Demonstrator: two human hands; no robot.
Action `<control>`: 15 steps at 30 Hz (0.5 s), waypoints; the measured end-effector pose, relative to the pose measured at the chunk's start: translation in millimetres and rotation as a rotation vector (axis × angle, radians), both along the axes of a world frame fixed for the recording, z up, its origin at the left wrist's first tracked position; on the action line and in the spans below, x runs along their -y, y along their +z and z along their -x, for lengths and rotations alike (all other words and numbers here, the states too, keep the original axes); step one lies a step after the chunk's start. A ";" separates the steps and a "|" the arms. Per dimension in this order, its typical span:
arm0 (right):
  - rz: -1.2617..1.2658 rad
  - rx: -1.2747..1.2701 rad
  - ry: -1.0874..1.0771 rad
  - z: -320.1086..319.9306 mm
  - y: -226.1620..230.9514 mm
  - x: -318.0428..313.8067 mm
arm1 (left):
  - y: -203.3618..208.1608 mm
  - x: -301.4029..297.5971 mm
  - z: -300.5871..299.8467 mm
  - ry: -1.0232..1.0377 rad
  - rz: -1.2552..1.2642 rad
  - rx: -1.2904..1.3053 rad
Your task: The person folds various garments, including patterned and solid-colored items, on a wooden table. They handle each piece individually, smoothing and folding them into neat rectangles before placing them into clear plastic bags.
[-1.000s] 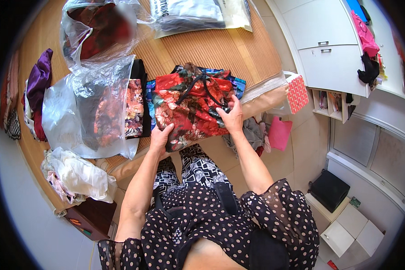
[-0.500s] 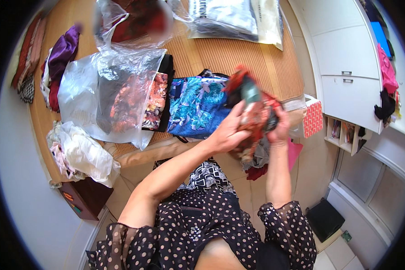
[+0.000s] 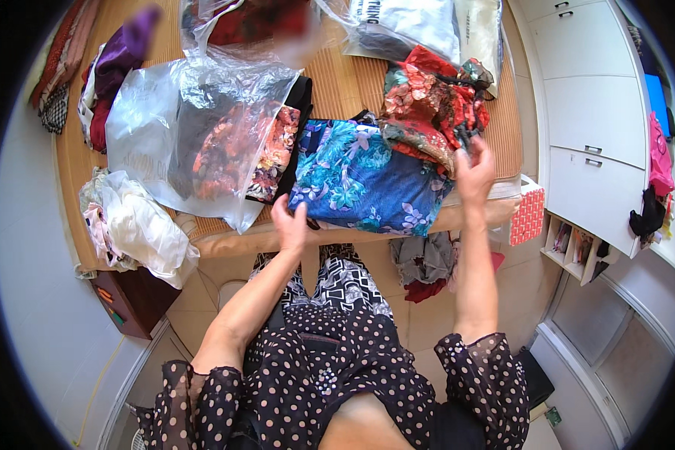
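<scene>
**Two hands on two printed garments at the bed's edge**

Far out to the left of the left hand lie a rumpled white bag (image 3: 139, 229) at the bed's corner and a purple garment (image 3: 120, 60) beyond it. Nearer, just left of and above that hand, a clear plastic bag (image 3: 195, 127) sprawls over an orange-patterned garment (image 3: 274, 154), likely to keep it covered.

The left hand (image 3: 291, 223) pinches the near left corner of the blue floral garment (image 3: 364, 176) — fingers closed on the cloth, apparently to pin it flat on the bed (image 3: 345, 82). That garment lies spread between the two hands, its lower hem at the mattress edge.

The right hand (image 3: 474, 171) is raised, fingers closed on the red floral garment (image 3: 427, 105), which is bunched and lifted just above and left of it, resting partly on the blue one's upper right corner — seemingly held clear so the blue one lies uncovered.

Beyond the right hand, at the bed's far side, sits one more packed plastic bag (image 3: 412, 26). Below the right hand, off the bed, a grey and red heap of clothes (image 3: 424, 262) lies on the floor.

Count: two hands, two floral garments in hand, three plastic bags at least.
</scene>
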State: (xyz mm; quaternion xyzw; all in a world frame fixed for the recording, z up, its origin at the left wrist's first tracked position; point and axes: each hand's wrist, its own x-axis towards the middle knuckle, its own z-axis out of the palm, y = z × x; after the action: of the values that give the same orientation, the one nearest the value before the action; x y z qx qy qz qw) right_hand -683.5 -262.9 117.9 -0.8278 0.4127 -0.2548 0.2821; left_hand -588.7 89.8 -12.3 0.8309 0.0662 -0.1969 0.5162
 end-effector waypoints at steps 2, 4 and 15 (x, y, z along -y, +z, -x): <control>-0.409 0.119 0.056 6.4 -21.5 -48.5 | 11.3 -3.1 -1.5 -0.036 -0.124 -0.052; -0.534 0.048 0.189 9.0 -39.6 -92.2 | 28.6 13.4 -12.6 -0.115 -0.221 -0.013; -0.947 -0.019 0.187 5.4 -63.8 -145.2 | 65.8 69.7 -22.1 -0.048 0.493 -0.838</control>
State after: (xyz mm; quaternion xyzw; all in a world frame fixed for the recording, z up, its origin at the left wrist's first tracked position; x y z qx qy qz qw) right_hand -689.0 -117.7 54.1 -0.6441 0.4097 -0.0051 0.6459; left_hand -566.6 20.1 53.5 0.5344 0.2004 -0.5361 0.6220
